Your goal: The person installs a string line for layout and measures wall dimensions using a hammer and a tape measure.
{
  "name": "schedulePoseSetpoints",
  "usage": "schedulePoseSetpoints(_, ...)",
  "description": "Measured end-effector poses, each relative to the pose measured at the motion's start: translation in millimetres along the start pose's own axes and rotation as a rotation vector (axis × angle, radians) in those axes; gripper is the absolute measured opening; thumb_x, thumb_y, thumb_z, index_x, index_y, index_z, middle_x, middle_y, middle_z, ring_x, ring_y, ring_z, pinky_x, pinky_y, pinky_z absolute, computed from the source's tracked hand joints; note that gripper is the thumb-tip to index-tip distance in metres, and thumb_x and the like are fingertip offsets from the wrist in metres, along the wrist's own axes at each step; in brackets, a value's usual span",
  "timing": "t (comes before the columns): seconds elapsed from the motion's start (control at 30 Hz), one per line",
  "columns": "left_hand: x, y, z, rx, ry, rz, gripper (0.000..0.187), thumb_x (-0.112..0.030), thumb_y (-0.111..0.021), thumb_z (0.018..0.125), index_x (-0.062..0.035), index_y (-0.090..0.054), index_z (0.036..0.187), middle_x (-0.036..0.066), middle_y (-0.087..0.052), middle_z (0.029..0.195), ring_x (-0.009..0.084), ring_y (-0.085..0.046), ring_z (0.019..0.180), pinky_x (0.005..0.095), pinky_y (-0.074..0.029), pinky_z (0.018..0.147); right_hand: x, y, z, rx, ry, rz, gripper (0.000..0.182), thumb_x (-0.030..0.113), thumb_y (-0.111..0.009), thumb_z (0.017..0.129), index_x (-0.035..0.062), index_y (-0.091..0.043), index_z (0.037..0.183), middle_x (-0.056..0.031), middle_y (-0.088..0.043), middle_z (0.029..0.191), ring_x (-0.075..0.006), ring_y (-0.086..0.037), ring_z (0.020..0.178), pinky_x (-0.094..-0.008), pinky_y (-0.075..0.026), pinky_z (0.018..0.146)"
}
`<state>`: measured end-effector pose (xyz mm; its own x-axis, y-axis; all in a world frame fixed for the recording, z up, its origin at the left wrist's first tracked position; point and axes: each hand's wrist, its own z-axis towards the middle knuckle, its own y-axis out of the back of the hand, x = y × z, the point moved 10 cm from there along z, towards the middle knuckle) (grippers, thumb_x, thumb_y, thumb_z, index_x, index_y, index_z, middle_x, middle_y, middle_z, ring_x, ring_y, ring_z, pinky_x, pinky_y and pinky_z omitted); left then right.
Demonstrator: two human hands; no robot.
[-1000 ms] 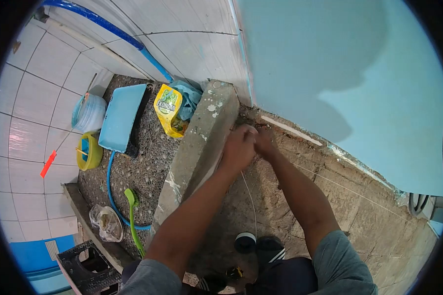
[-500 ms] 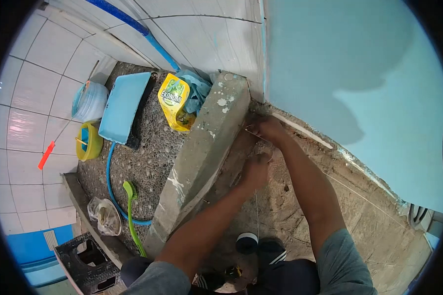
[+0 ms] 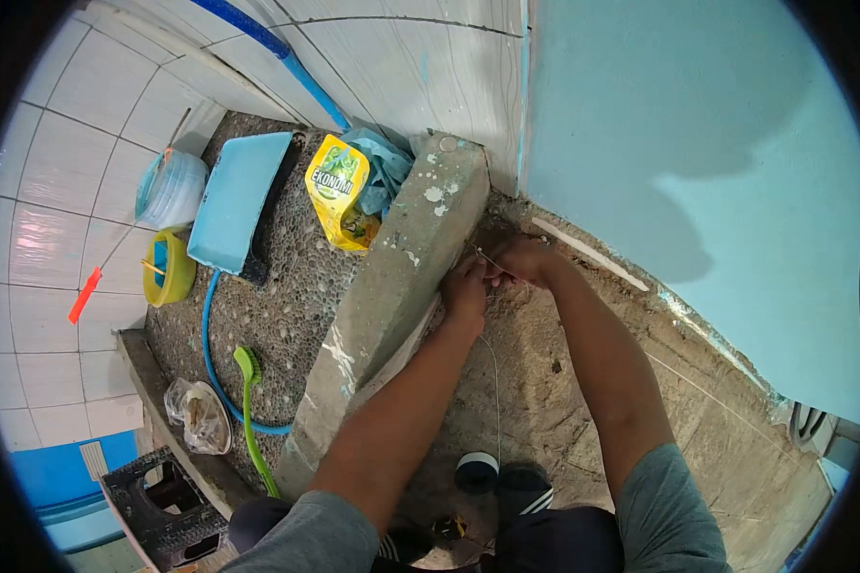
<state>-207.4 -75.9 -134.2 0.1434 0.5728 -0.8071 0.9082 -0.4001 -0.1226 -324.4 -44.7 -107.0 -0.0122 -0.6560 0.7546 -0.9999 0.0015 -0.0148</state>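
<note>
Both hands meet at the concrete curb [image 3: 392,286], near its wall end. Left hand [image 3: 465,291] and right hand [image 3: 524,260] pinch a thin string [image 3: 495,382] that trails down toward the feet. It looks light, limp and slippery; best gripped close to its anchor. Fingertips and any knot or nail are hidden.
</note>
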Motion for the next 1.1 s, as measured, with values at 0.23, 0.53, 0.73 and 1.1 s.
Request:
schedulePoseSetpoints(0.23, -6, 8, -5, -0.202, -0.014, -0.16, 0.018, -0.021, -0.055, 0.103, -0.0077, -0.066, 0.106, 0.002, -0.064, 0.099, 0.0148, -0.057, 0.093, 0.0344, -0.042, 0.089, 7, 40, 9, -0.322, 0.292, -0.263, 0.026, 0.021, -0.063, 0.089, 0.0032, -0.077, 0.101, -0.0126, -0.072, 0.083, -0.0208, -0.068, 0.073, -0.0358, -0.055, 0.072)
schedulePoseSetpoints(0.53, -51, -13, -30, -0.163, -0.475, 0.327, 0.023, -0.016, -0.063, 0.094, 0.0059, -0.07, 0.096, 0.014, -0.07, 0.088, 0.0227, -0.064, 0.082, 0.0353, -0.049, 0.078, 40, 29, 3, -0.292, 0.274, -0.243, 0.026, 0.02, -0.065, 0.081, -0.0047, -0.073, 0.088, -0.0155, -0.071, 0.08, -0.0228, -0.066, 0.072, -0.039, -0.051, 0.068)
schedulePoseSetpoints(0.73, -12, 1, -20, -0.198, -0.23, 0.045, 0.024, -0.011, -0.059, 0.094, 0.0042, -0.069, 0.109, 0.009, -0.07, 0.09, 0.0199, -0.062, 0.082, 0.0338, -0.047, 0.078, 46, 27, 13, -0.367, 0.366, -0.635, 0.02, 0.016, -0.065, 0.079, -0.0014, -0.073, 0.087, -0.0198, -0.071, 0.088, -0.0315, -0.066, 0.075, -0.0422, -0.052, 0.073)
schedulePoseSetpoints(1.1, 3, 9, 6, -0.122, -0.112, 0.032, 0.031, -0.005, -0.05, 0.095, -0.0011, -0.064, 0.122, 0.003, -0.062, 0.1, 0.0126, -0.055, 0.086, 0.0276, -0.044, 0.079, 40, -14, 18, -0.163, 0.675, -1.112, 0.023, 0.024, -0.065, 0.081, 0.0045, -0.073, 0.092, -0.0222, -0.069, 0.098, -0.0397, -0.066, 0.094, -0.0475, -0.053, 0.083)
